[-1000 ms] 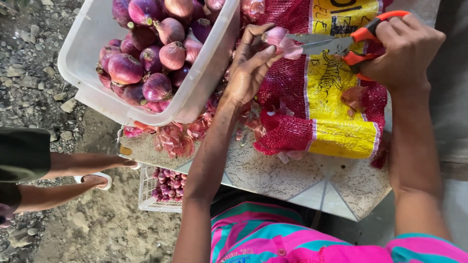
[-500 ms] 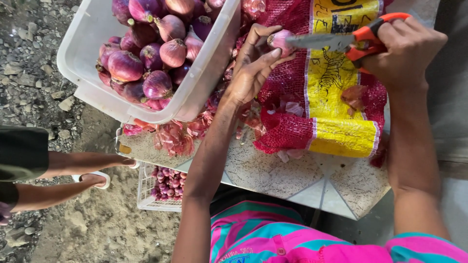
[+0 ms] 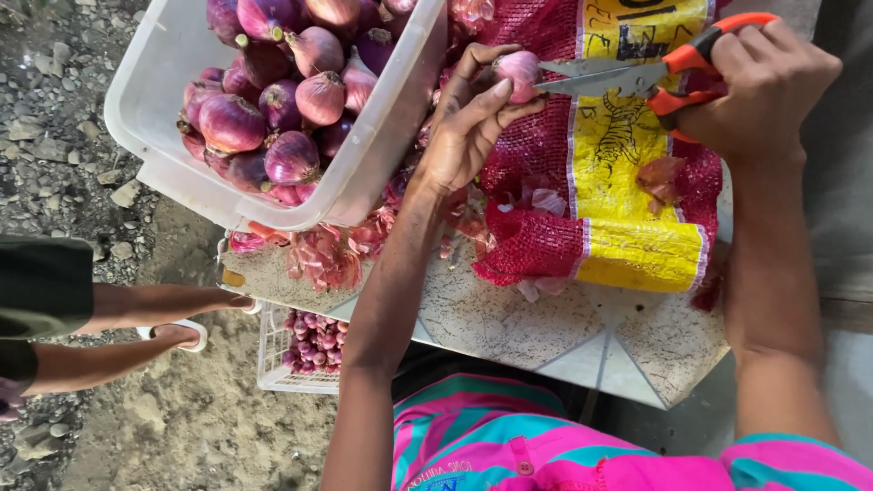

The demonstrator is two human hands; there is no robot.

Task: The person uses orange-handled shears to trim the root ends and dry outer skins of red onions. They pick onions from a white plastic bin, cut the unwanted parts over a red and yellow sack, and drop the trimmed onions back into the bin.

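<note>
Scissors [image 3: 637,77] are sliding closer vs. 1 s ago, blades now touching the onion [image 3: 518,71]. I'm seeing left hand [image 3: 468,123] pinching it above the red mesh sack [image 3: 546,145], right hand [image 3: 755,86] gripping handles. Best snipping w/ fingertips [image 3: 520,107] kept clear.

**Both arms up, hands busy at the far edge**

Left arm reaches far and slightly right, forearm long and straight, wrist bent. The left hand [image 3: 468,123] pinches with thumb and fingertips, fingers curled inward. On the right, the forearm rises straight from near to far. The right hand [image 3: 759,91] is clenched, knuckles up, fingers wrapped tight, level with the left.
</note>
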